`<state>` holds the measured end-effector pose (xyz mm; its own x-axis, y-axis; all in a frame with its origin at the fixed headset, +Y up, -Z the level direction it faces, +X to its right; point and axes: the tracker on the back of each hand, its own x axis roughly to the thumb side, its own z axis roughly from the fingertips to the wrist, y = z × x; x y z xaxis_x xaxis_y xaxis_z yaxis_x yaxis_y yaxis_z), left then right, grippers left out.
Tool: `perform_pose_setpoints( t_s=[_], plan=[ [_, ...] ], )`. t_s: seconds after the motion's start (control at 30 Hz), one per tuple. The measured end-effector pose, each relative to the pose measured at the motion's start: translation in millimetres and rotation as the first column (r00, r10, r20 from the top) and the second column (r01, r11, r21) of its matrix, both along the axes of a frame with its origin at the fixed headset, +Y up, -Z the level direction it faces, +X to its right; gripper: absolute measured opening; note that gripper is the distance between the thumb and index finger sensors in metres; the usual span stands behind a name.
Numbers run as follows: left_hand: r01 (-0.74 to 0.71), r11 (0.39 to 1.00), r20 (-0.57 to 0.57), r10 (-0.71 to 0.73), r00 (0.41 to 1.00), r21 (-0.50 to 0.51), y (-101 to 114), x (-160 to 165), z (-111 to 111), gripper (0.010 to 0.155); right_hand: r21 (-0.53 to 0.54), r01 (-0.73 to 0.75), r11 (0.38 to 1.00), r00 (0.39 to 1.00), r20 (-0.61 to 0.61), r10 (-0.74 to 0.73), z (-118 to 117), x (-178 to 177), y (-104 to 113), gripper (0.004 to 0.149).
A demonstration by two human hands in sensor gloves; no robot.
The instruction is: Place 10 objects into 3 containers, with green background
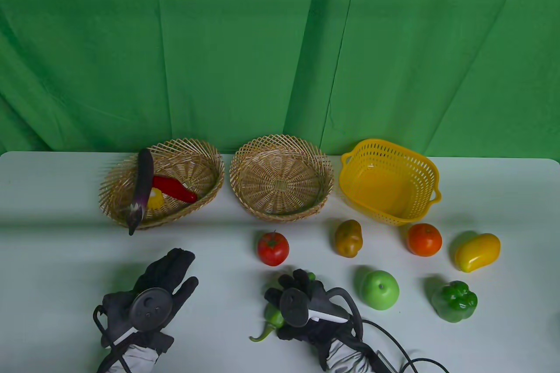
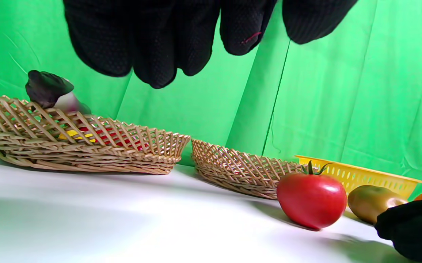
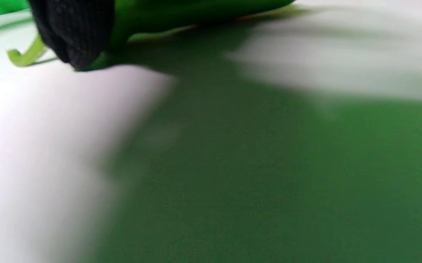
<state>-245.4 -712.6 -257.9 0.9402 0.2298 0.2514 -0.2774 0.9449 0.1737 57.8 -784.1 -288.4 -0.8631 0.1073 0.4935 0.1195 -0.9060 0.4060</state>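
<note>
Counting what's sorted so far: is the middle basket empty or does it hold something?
Empty. The middle basket shows only bare weave in the table view; the eggplant and red chili lie in the left basket.

Staged recording setup, studio/lab style, not a home or kitchen.
Creased green backdrop cloth (image 1: 271, 49) hangs behind a plain white table (image 1: 52, 259); glossy fake-looking produce in neat rows, e.g. tomato (image 1: 273, 249); cabled tracker (image 1: 294, 306) on a glove.

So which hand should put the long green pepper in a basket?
The right hand. It already lies over the green chili pepper, fingers curled on it, though a firm grip can't be confirmed. The left hand lies flat and holds nothing, farther left. The round wicker basket sits straight ahead.
</note>
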Motion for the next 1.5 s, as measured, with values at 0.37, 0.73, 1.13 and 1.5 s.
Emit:
perform_pose_setpoints(
  t_s=[0.37,0.73,1.13,1.5],
  plan=[
    [0.000,1.000,0.009,0.000,1.000,-0.009,-1.3,1.5,-0.4,0.062,0.126,-0.155,0.980,0.983,-0.080,0.166,-3.1,-22.8,8.1,0.082],
    [-0.003,1.000,0.008,0.003,1.000,-0.002,-1.0,1.0,-0.2,0.062,0.204,-0.152,0.967,0.979,-0.101,0.176,5.2,-27.4,7.6,0.073],
    [-0.012,1.000,-0.016,0.012,1.000,0.011,1.2,-5.2,0.0,0.062,0.235,-0.036,0.971,0.992,-0.111,0.064,12.1,-19.5,35.1,0.073],
    [-0.009,1.000,-0.021,0.009,1.000,0.002,1.1,-5.7,0.1,0.062,0.271,0.103,0.957,0.994,-0.010,-0.104,-14.5,-1.7,99.1,0.073]
  ],
)
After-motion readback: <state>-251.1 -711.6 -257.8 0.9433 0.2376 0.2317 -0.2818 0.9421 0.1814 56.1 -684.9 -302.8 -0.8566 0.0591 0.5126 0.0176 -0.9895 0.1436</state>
